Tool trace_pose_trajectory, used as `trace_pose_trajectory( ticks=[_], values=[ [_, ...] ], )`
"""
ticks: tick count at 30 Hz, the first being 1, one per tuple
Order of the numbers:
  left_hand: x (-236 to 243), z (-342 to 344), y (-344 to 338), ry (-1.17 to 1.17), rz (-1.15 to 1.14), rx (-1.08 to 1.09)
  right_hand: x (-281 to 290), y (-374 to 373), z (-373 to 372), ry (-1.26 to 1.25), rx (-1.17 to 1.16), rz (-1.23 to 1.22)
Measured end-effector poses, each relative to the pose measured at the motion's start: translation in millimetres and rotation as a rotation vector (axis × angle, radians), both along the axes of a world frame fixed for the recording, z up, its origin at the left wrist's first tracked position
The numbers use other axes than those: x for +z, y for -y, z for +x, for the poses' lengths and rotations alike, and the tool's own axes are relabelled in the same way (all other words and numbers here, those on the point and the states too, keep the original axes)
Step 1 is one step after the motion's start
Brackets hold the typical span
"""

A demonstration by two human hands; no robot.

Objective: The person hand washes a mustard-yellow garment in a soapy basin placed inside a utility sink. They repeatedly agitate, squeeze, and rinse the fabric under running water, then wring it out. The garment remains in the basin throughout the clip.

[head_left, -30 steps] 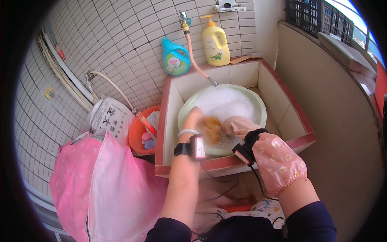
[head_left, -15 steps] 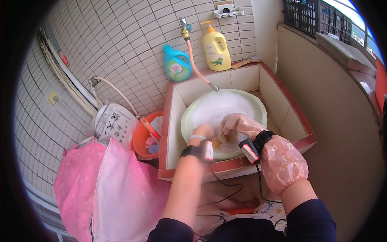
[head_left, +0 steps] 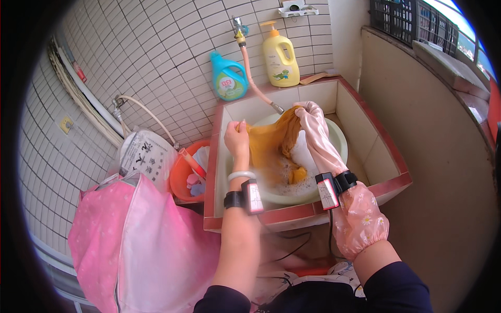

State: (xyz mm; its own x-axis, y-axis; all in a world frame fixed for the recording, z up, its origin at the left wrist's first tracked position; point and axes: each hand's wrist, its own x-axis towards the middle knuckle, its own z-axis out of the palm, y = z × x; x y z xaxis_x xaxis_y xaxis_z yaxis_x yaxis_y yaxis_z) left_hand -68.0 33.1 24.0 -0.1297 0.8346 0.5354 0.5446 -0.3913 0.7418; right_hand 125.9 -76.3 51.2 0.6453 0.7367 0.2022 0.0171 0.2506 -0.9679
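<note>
A wet mustard-yellow cloth point(head_left: 269, 138) is stretched between my hands above a pale green basin point(head_left: 338, 141) of white suds point(head_left: 301, 151). Its lower part hangs into the foamy water. My bare left hand point(head_left: 237, 138), with a white bangle at the wrist, is closed on the cloth's left edge. On the right side, my right hand point(head_left: 309, 117), in a pink glove with a flowered cuff, grips the bunched upper corner. What kind of garment the cloth is, I cannot tell.
The basin sits inside a tiled sink point(head_left: 373, 141) with a red rim. A pink hose point(head_left: 251, 81) hangs from the tap point(head_left: 239, 28). Behind stand a blue bottle point(head_left: 228, 78) and a yellow pump bottle point(head_left: 281, 60). At left are an orange bucket point(head_left: 178, 180) and a pink cover point(head_left: 112, 224).
Both hands have risen out of the suds, bringing up the mustard-yellow cloth. They have moved apart, the left hand leftward, so the cloth now spreads between them.
</note>
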Motion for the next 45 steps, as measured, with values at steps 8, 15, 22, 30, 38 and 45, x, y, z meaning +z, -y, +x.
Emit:
trace_pose_trajectory(
  ticks=[8, 15, 22, 30, 38, 45],
  values=[
    [-15, 14, -8, -0.019, -0.259, -0.157, -9, 14, -4, -0.318, 0.350, -0.116],
    [-23, 1, -26, 0.970, -0.587, -0.440, -18, 5, 1, -0.471, 0.232, 0.055],
    [-12, -9, -15, 0.470, -0.619, -0.506, -21, 2, 29, -0.546, -0.127, 0.024],
    [-6, -10, -18, 0.741, -0.550, -0.605, -44, 13, 30, -0.007, 0.079, 0.122],
    [-55, 42, -20, 1.563, -0.875, -0.611, 1, 29, -35, 0.939, -0.097, -0.182],
    [-83, 64, -15, 0.584, -0.697, -0.781, -3, 8, -68, 0.378, 0.439, -0.104]
  ],
)
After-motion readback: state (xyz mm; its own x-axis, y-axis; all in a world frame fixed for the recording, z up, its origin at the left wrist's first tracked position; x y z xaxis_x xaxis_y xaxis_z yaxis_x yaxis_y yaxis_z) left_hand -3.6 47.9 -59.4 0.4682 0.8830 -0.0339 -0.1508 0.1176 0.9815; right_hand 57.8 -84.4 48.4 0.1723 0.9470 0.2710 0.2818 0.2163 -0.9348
